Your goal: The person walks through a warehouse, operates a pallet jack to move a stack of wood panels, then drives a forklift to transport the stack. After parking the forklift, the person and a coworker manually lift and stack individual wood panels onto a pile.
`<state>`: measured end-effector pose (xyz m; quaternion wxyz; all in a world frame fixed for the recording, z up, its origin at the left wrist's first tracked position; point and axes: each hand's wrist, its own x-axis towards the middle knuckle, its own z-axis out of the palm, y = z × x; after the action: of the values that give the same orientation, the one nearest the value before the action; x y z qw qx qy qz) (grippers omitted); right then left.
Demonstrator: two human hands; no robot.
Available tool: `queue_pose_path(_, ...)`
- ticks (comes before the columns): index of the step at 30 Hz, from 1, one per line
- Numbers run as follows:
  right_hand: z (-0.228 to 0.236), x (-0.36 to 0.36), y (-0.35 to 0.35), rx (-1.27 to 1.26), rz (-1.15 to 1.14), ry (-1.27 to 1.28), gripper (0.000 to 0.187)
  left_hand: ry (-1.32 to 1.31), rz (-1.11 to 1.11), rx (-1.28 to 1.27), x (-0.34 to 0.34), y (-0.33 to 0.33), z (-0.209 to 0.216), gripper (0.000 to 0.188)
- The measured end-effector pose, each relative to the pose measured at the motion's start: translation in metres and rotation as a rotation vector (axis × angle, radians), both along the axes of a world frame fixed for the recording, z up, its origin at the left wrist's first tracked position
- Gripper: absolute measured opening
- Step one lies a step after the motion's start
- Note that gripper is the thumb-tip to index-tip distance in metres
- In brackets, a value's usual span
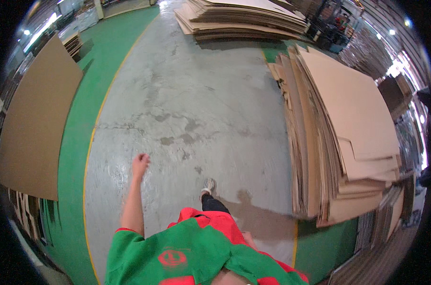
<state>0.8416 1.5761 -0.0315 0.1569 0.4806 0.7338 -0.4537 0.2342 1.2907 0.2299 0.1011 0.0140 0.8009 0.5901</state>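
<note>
My left hand (140,165) swings out ahead of my body over the grey floor, with the arm bare below a red-edged sleeve. Its fingers look curled in, and nothing shows in them. It touches nothing. Only a small patch of skin shows at the right side of my red and green shirt (201,251); my right hand itself is hidden. One foot in a light shoe (209,185) is forward on the floor. Nearest on the right stands a tall stack of brown cardboard sheets (348,104), its layers uneven at the edges.
Another cardboard stack (244,19) lies ahead at the far end. On the left, a large brown board-topped stack (39,123) stands by the green floor strip (75,137). Yellow lines (100,111) border the grey walkway (215,95). A dark vehicle-like machine (336,28) is at the far right.
</note>
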Motion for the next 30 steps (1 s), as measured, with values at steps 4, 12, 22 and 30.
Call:
queue_pose_path(4, 0.044, -0.167, 0.082, -0.106, -0.182, 0.052, 0.024, -0.256, -0.222, -0.383, -0.005, 0.061, -0.058, 0.028)
queue_pose_path(12, 0.180, -0.444, 0.334, 0.182, -0.231, 0.336, 0.024, -0.813, -0.382, -0.612, 0.009, 0.051, -0.166, 0.037)
queue_pose_path(22, 0.155, -0.623, 0.413, -0.154, -0.397, 0.046, 0.022, -0.485, -0.385, -0.500, -0.389, 0.311, -0.146, 0.031)
queue_pose_path(30, 0.049, -0.708, 0.454, -0.293, -0.478, 0.067, 0.040, -0.172, -0.456, -0.108, -0.684, 0.639, -0.014, 0.032)
